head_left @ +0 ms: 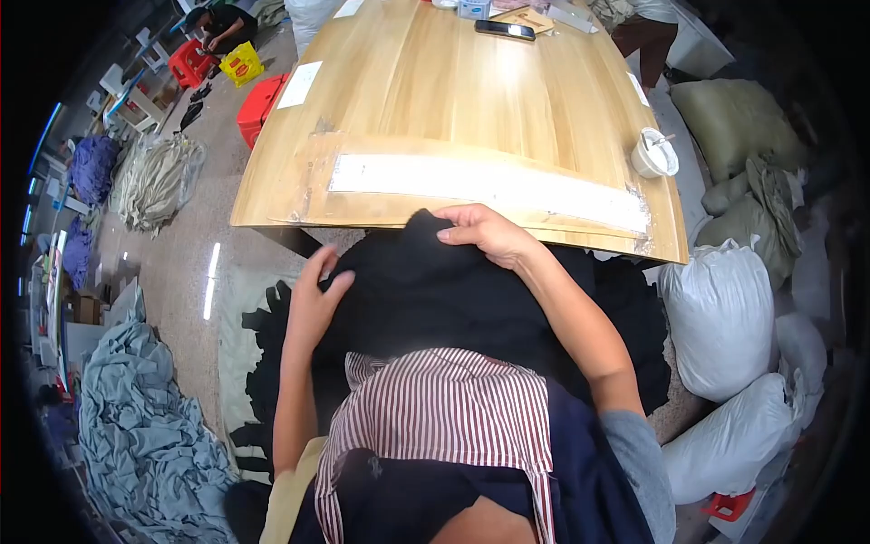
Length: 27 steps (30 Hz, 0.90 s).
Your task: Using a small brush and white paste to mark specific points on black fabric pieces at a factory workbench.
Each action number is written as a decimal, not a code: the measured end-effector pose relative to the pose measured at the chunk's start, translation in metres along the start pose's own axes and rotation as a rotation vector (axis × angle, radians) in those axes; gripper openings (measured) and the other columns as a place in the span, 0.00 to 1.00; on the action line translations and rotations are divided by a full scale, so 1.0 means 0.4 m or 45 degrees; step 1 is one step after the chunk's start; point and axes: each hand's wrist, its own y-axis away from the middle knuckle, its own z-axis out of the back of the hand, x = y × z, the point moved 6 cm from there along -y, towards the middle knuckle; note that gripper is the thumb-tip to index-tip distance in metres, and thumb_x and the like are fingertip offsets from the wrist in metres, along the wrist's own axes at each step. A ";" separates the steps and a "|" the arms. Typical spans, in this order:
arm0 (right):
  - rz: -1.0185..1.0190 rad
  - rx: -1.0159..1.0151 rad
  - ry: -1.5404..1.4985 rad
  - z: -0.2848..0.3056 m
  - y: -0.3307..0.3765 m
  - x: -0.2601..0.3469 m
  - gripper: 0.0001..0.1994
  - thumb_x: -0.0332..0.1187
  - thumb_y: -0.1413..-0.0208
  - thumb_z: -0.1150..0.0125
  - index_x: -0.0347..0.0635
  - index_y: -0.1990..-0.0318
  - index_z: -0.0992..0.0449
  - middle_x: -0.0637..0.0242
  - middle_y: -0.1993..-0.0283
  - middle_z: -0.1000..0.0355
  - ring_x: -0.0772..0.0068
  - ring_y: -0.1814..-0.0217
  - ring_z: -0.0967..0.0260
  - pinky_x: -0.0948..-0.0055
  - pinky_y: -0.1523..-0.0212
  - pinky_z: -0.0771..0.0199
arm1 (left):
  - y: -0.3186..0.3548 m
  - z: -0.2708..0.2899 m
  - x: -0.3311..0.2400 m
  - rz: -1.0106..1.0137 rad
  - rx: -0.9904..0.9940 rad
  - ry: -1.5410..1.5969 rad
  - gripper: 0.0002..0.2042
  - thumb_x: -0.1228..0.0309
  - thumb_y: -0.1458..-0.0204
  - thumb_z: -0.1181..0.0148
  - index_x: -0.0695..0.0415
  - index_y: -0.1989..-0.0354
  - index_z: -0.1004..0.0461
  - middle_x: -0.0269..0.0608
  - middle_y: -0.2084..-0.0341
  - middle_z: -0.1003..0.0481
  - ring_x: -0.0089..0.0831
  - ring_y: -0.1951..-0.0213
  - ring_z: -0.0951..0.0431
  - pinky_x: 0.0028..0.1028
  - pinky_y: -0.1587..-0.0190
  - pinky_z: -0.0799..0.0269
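Black fabric (426, 299) lies across my lap below the table's near edge, with more dark cloth spreading out on both sides. My right hand (489, 233) is closed on a raised fold of this fabric, pinching it between thumb and fingers just at the table edge. To the left, my left hand (317, 295) is held at the fabric's side, thumb and fingers apart, slightly blurred and gripping nothing. A striped apron (444, 408) covers my front.
The wooden table (408, 91) bears a taped white strip (489, 189), a white cup (654, 154) and a phone (505, 31). White sacks (720, 317) stand at the right. Grey-blue fabric (145, 426) is heaped at the left. A person (227, 29) sits at the far left.
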 end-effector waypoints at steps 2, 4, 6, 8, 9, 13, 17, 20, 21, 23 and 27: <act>0.095 0.106 0.037 -0.015 -0.002 0.032 0.24 0.20 0.43 0.45 0.32 0.38 0.33 0.60 0.45 0.25 0.73 0.46 0.26 0.75 0.40 0.31 | -0.047 -0.043 -0.135 -0.331 -0.113 0.225 0.30 0.73 0.51 0.32 0.64 0.39 0.35 0.50 0.49 0.25 0.36 0.45 0.26 0.31 0.41 0.34; 0.126 0.108 0.022 -0.008 -0.039 0.044 0.24 0.20 0.43 0.44 0.31 0.37 0.34 0.60 0.45 0.25 0.74 0.46 0.27 0.76 0.41 0.32 | -0.134 -0.097 -0.220 -0.442 0.132 0.249 0.29 0.73 0.51 0.32 0.64 0.40 0.34 0.45 0.51 0.24 0.33 0.48 0.25 0.29 0.45 0.32; 0.207 0.060 0.199 0.027 -0.015 0.072 0.24 0.21 0.44 0.42 0.32 0.38 0.33 0.61 0.47 0.25 0.77 0.46 0.30 0.77 0.42 0.32 | -0.191 -0.180 -0.263 -0.185 0.449 0.549 0.19 0.75 0.51 0.33 0.64 0.51 0.28 0.37 0.61 0.23 0.23 0.59 0.25 0.23 0.55 0.30; 0.331 0.110 0.599 0.041 0.056 0.088 0.22 0.25 0.44 0.39 0.34 0.41 0.31 0.63 0.50 0.25 0.77 0.47 0.30 0.75 0.45 0.32 | -0.216 -0.184 -0.282 -0.086 0.468 0.443 0.08 0.78 0.50 0.36 0.63 0.62 0.24 0.32 0.68 0.24 0.19 0.65 0.26 0.20 0.61 0.30; 0.246 0.076 0.889 0.060 0.099 0.081 0.19 0.28 0.44 0.38 0.36 0.44 0.28 0.63 0.52 0.24 0.74 0.49 0.29 0.72 0.46 0.32 | -0.214 -0.156 -0.286 -0.100 0.429 0.542 0.07 0.78 0.50 0.37 0.63 0.62 0.24 0.31 0.68 0.24 0.19 0.65 0.26 0.20 0.60 0.30; -0.068 -0.101 1.122 0.200 0.318 0.133 0.12 0.35 0.42 0.37 0.35 0.59 0.24 0.57 0.66 0.25 0.65 0.62 0.28 0.68 0.56 0.28 | -0.212 0.017 -0.221 0.026 -0.028 0.669 0.08 0.78 0.49 0.39 0.61 0.60 0.23 0.30 0.68 0.26 0.17 0.65 0.28 0.18 0.60 0.32; -0.072 -0.433 1.046 0.325 0.515 0.265 0.08 0.26 0.47 0.34 0.33 0.61 0.23 0.68 0.67 0.25 0.79 0.63 0.29 0.76 0.59 0.28 | -0.272 0.096 -0.165 0.039 -0.148 0.960 0.09 0.80 0.50 0.42 0.60 0.60 0.23 0.29 0.68 0.26 0.16 0.68 0.28 0.17 0.63 0.33; -0.084 -0.760 0.599 0.448 0.512 0.233 0.05 0.22 0.49 0.35 0.37 0.64 0.22 0.77 0.69 0.27 0.87 0.66 0.32 0.83 0.63 0.32 | -0.320 0.037 -0.083 0.246 0.242 0.571 0.10 0.79 0.53 0.39 0.60 0.60 0.22 0.29 0.66 0.24 0.19 0.64 0.27 0.20 0.57 0.31; -0.053 -0.849 0.543 0.490 0.473 0.205 0.05 0.23 0.48 0.35 0.37 0.64 0.22 0.78 0.69 0.27 0.88 0.67 0.33 0.84 0.64 0.33 | -0.322 0.011 -0.085 0.016 0.380 0.412 0.10 0.78 0.53 0.36 0.60 0.61 0.21 0.29 0.66 0.23 0.19 0.63 0.26 0.21 0.56 0.31; 0.016 -1.037 0.546 0.550 0.388 0.148 0.03 0.26 0.45 0.35 0.38 0.64 0.22 0.79 0.70 0.28 0.89 0.68 0.36 0.86 0.66 0.36 | -0.341 -0.007 -0.030 0.170 0.265 0.475 0.09 0.78 0.52 0.35 0.61 0.61 0.21 0.30 0.67 0.23 0.19 0.63 0.26 0.21 0.57 0.31; 0.210 -1.224 0.682 0.594 0.262 0.069 0.06 0.30 0.44 0.35 0.36 0.63 0.21 0.77 0.71 0.26 0.87 0.69 0.35 0.84 0.65 0.34 | -0.404 0.016 0.016 0.124 -0.122 0.466 0.07 0.77 0.48 0.37 0.63 0.61 0.21 0.31 0.70 0.23 0.18 0.65 0.26 0.20 0.61 0.31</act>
